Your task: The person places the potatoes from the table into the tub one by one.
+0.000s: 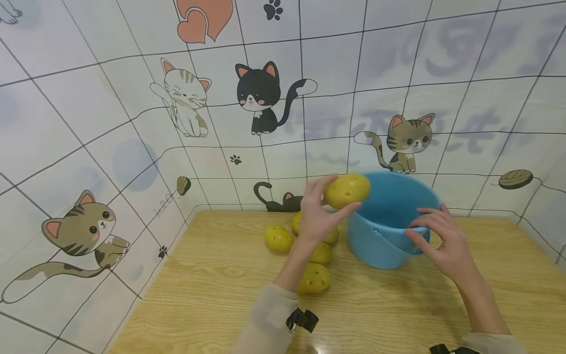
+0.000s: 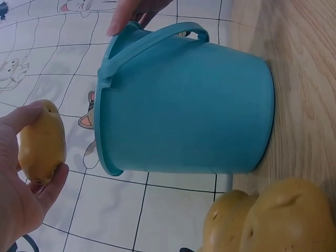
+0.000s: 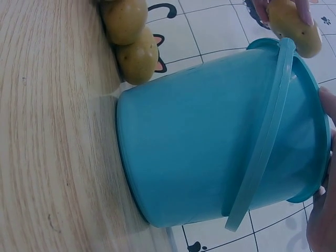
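Observation:
My left hand (image 1: 317,211) pinches a yellow potato (image 1: 348,191) between thumb and fingers, at the left rim of a blue bucket (image 1: 376,246). In the left wrist view, the potato (image 2: 43,142) is held apart from the bucket wall (image 2: 184,110). With thumb and fingers my right hand (image 1: 446,241) grips the bucket's right rim, near where the handle (image 1: 395,246) joins it. The bucket stands upright on the wooden table, its handle hanging down the near side. Several more potatoes (image 1: 315,279) lie left of the bucket, some partly hidden behind my left hand and forearm.
The wooden table (image 1: 212,290) meets a tiled-pattern wall (image 1: 327,147) with printed cats just behind the bucket. Another wall (image 1: 88,157) closes off the left side. One potato (image 1: 278,239) lies at the left end of the group.

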The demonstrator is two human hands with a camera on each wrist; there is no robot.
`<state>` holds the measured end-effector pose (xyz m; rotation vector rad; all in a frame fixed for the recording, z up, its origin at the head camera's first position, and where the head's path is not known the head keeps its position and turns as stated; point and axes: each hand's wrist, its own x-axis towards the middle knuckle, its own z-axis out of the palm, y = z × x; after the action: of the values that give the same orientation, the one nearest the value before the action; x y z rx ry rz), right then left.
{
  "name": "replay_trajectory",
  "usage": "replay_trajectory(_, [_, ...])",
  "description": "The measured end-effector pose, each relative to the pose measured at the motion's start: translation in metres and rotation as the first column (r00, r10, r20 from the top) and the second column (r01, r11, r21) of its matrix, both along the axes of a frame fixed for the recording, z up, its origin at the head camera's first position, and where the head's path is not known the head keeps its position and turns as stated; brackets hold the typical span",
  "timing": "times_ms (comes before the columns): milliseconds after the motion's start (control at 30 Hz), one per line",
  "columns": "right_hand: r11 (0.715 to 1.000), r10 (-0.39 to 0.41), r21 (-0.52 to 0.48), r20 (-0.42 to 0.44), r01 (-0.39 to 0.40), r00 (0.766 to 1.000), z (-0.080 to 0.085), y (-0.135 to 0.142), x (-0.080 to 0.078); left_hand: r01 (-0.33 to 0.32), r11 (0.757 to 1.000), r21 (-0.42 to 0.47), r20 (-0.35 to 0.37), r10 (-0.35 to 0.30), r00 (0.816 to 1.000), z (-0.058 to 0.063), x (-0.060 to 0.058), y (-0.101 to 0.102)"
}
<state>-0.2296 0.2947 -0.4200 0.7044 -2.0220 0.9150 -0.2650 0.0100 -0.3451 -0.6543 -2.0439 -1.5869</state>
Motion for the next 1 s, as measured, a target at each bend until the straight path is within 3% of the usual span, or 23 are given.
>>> replay_trajectory(433, [1.0,0.009,0.007,0.026,-0.009,1.0,0.005,-0.002,0.002,0.036,0.994,-0.1,0.047,-0.031,0.998,-0.005,0.0,0.023])
replay_trajectory(1000, [1.0,0.0,0.004,0.029,0.0,1.0,0.005,-0.002,0.003,0.061,0.972,-0.226,0.001,-0.062,0.998,-0.011,-0.002,0.038])
